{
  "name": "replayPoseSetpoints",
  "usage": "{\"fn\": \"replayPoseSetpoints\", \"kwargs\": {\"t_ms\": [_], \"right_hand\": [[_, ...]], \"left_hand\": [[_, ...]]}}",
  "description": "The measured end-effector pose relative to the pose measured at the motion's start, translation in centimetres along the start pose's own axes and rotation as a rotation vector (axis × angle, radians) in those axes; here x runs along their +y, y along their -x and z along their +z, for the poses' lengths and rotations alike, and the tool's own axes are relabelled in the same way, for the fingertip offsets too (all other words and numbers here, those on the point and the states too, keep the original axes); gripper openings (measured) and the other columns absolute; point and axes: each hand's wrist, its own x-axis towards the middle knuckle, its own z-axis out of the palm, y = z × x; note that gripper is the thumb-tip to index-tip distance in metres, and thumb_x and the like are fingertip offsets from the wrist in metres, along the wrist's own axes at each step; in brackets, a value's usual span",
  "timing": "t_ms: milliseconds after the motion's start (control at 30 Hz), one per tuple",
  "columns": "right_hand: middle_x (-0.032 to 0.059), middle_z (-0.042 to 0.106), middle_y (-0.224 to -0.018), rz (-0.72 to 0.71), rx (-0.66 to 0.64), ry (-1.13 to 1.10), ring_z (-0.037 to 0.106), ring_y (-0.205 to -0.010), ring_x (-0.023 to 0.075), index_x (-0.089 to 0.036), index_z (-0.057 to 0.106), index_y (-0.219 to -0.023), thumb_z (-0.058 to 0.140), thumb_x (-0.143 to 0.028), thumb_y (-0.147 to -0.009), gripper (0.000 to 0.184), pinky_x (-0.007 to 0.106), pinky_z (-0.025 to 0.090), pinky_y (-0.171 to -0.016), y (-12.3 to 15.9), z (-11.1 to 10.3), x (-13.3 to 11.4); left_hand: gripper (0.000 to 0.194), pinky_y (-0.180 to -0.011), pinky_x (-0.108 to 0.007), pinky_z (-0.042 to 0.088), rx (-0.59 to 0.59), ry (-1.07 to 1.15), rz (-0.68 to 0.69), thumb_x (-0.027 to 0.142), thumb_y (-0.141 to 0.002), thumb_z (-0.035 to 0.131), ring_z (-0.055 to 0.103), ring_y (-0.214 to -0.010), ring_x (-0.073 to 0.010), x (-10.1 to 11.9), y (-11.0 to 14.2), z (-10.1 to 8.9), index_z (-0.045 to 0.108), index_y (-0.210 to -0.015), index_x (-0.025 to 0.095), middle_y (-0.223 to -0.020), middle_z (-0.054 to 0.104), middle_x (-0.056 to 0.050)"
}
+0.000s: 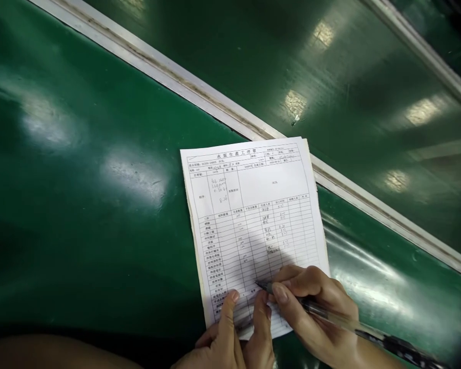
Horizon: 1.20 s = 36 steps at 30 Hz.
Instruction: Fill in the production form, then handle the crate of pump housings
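Note:
A white printed form [253, 205] with a table and handwritten entries lies on the green surface [80, 205]. My right hand [315, 312] is closed around a clear-barrelled pen [330, 316], its tip touching the sheet's lower rows. My left hand [234, 338] presses two stretched fingers flat on the bottom edge of the sheet, just left of the pen tip.
A pale metal rail [215, 105] runs diagonally from upper left to lower right, passing under the form's top corner. Beyond it lies a second glossy green belt [330, 77], with another rail [426, 51] at the far upper right. A bare forearm [54, 353] shows at bottom left.

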Motion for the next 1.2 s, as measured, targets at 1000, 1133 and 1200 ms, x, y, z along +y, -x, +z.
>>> {"fn": "replayPoseSetpoints", "kwargs": {"t_ms": [1000,1133,1200], "right_hand": [[-0.0012,0.056,-0.066,-0.143,0.017,0.178,0.051,-0.052,0.0105,-0.022,0.043,-0.086,0.055,0.001,-0.086,0.026,0.023,0.040,-0.042,-1.2,0.8,-0.3],[-0.0016,0.055,-0.067,-0.132,0.013,0.162,0.051,-0.052,0.0101,-0.022,0.042,-0.086,0.056,0.000,-0.087,0.026,0.023,0.039,-0.042,-1.3,1.0,-0.5],[-0.0020,0.057,-0.067,-0.116,0.032,0.117,0.051,-0.052,0.0095,-0.022,0.044,-0.086,0.055,0.001,-0.087,0.026,0.022,0.039,-0.042,-1.2,0.9,-0.6]], "left_hand": [[0.046,-0.088,-0.039,0.068,-0.207,0.471,-0.141,0.019,-0.076,0.085,0.073,-0.083,-0.0174,-1.7,0.0,-2.2,0.072,-0.119,0.029,-0.137,0.067,-0.001],[0.037,-0.108,-0.049,0.055,-0.160,0.229,-0.040,0.029,-0.082,0.082,0.065,-0.068,-0.0094,-0.4,0.6,-1.4,0.067,-0.115,0.021,-0.138,0.066,-0.006],[0.028,-0.103,-0.050,0.055,-0.090,0.115,-0.064,0.039,-0.089,0.074,0.060,-0.060,-0.0061,-0.1,0.5,-0.9,0.064,-0.105,0.018,-0.134,0.067,-0.007]]}}
